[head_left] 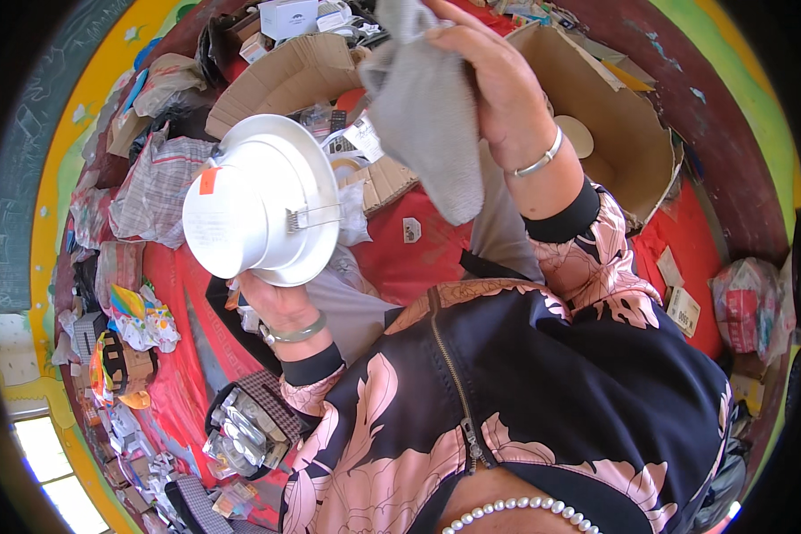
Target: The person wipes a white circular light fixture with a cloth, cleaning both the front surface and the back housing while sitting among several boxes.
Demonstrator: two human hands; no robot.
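My left hand (280, 305) is closed on the rim of a white round recessed downlight (227, 214), holding it from below. The downlight is tilted, with its back toward me; a wire spring clip shows on its side and a small orange sticker on its back. Most of the left fingers are hidden behind it. Up and to the right, my right hand (507, 93) grips a grey cloth (429, 133), which hangs down from the fingers. Cloth and downlight are apart.
An open cardboard box (627, 133) stands at the right with a pale round piece (576, 136) inside. Another opened carton (285, 84) lies ahead. Plastic bags (165, 187) and small boxes crowd the left side. Red sheeting (414, 254) covers the floor.
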